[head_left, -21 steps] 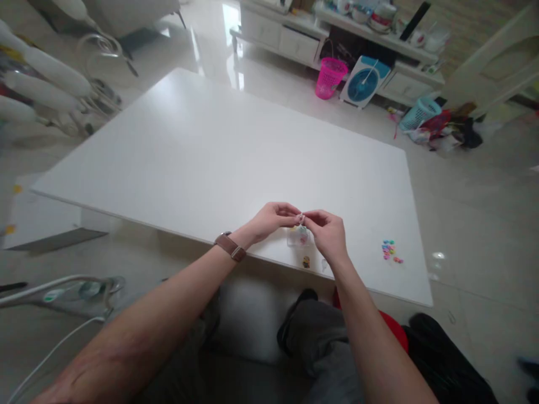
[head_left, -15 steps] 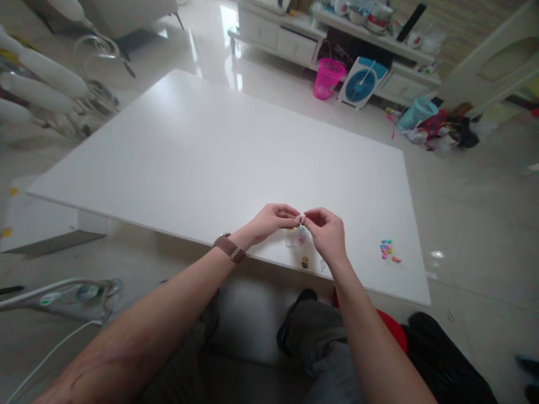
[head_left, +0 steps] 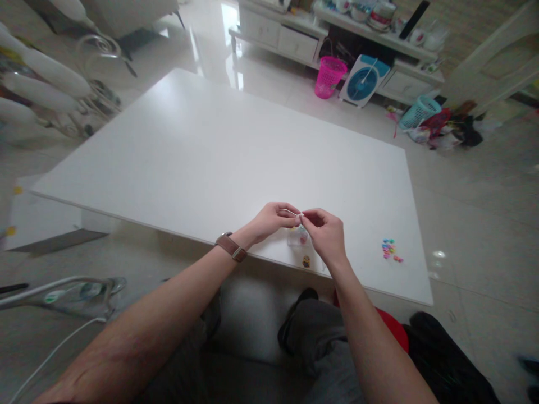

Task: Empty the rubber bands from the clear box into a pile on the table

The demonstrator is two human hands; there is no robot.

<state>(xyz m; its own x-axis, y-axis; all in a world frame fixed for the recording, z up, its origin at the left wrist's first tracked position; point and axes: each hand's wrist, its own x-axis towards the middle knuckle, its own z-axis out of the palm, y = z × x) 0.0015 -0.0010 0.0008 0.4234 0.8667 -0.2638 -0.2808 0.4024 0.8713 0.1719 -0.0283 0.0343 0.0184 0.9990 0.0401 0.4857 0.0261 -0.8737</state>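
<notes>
A thin pale thread or string piece (head_left: 298, 214), too small to identify further, is pinched between the fingertips of both hands, directly above a small clear plastic box (head_left: 297, 238).

Soft daylight, floor (head_left: 210, 42) glare, blurred warped edges

We see both our forearms reaching forward and angling inward, bare from elbow to wrist, until the hands meet in front of us. Our left hand (head_left: 272, 219) is curled, knuckles up, thumb and forefinger pinched together at the tips. Our right hand (head_left: 326, 235) mirrors it, fingers bent inward, its pinching fingertips touching those of the left. Both wrists are held straight and level, and our knees show below, between the arms
</notes>
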